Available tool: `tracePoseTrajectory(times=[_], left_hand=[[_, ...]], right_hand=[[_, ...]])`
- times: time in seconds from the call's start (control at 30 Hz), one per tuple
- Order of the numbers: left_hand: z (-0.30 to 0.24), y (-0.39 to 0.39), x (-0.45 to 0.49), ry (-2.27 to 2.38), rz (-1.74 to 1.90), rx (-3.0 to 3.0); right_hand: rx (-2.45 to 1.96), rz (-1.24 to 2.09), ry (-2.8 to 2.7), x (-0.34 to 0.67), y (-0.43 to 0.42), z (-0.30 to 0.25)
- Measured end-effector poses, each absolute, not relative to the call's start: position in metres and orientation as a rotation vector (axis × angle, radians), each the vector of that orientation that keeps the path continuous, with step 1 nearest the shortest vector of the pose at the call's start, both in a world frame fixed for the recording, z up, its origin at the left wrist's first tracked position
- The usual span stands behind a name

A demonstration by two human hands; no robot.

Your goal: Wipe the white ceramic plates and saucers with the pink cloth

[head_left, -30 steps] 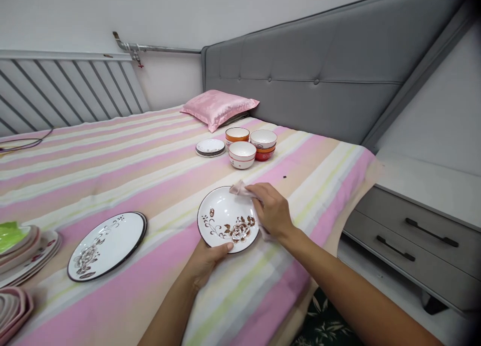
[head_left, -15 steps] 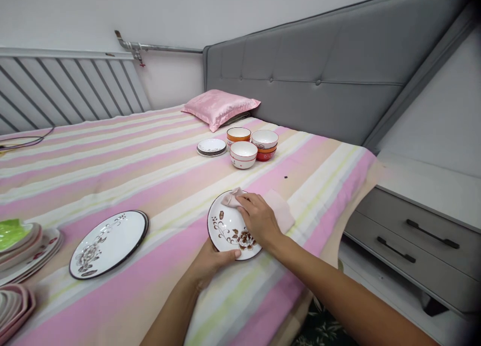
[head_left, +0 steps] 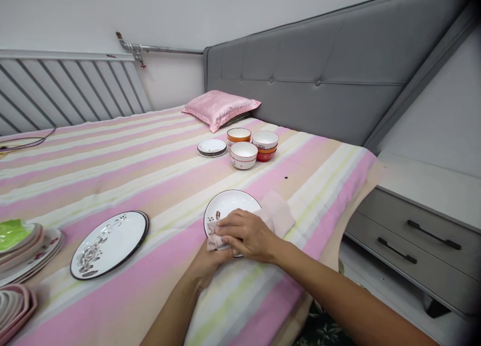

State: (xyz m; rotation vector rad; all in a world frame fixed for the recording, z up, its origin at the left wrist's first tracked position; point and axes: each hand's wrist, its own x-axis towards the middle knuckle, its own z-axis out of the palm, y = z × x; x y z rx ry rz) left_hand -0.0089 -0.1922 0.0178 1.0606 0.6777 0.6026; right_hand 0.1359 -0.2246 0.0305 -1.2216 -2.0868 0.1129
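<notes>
A small white plate [head_left: 229, 203] with a dark rim and brown flower pattern rests tilted over the striped bed sheet [head_left: 150, 170]. My left hand [head_left: 206, 266] grips its near edge from below. My right hand [head_left: 246, 234] presses a pale pink cloth [head_left: 276, 211] flat against the near left part of the plate, fingers curled over the cloth. The cloth trails off to the right of the plate. Most of the flower pattern is hidden under my right hand and the cloth.
A larger flowered plate [head_left: 108, 241] lies to the left. Stacks of plates and pink dishes [head_left: 22, 255] sit at the far left edge. Further back stand several bowls [head_left: 252, 146], small saucers [head_left: 212, 147] and a pink pillow [head_left: 220, 107]. A grey nightstand [head_left: 417, 230] is on the right.
My right hand has swept the cloth from the plate's far edge across to its near left edge. The plate shifted slightly to the right in my left hand.
</notes>
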Motion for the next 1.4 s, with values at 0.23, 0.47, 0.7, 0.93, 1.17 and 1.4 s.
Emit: tracePoseTrajectory(times=[0.23,0.47,0.7,0.93,1.17,1.4], left_hand=[[0.024,-0.191,-0.006,0.598,0.671,0.945],[0.012,-0.182,-0.01,0.566,0.765,0.898],[0.008,-0.178,-0.013,0.629,0.802,0.913],[0.011,-0.186,-0.011,0.611,0.701,0.986],[0.019,-0.193,-0.01,0.597,0.55,1.082],[0.018,-0.193,-0.01,0.59,0.491,1.14]], right_hand=[[-1.296,0.224,-2.067,0.145,-0.233,0.038],[-1.31,0.104,-2.068,0.164,-0.228,0.033],[-1.472,-0.06,-1.948,0.176,-0.221,0.026],[-1.577,-0.178,-1.767,0.18,-0.216,0.017],[-1.533,-0.196,-1.677,0.175,-0.214,0.019],[-1.375,-0.063,-1.851,0.154,-0.214,0.021]])
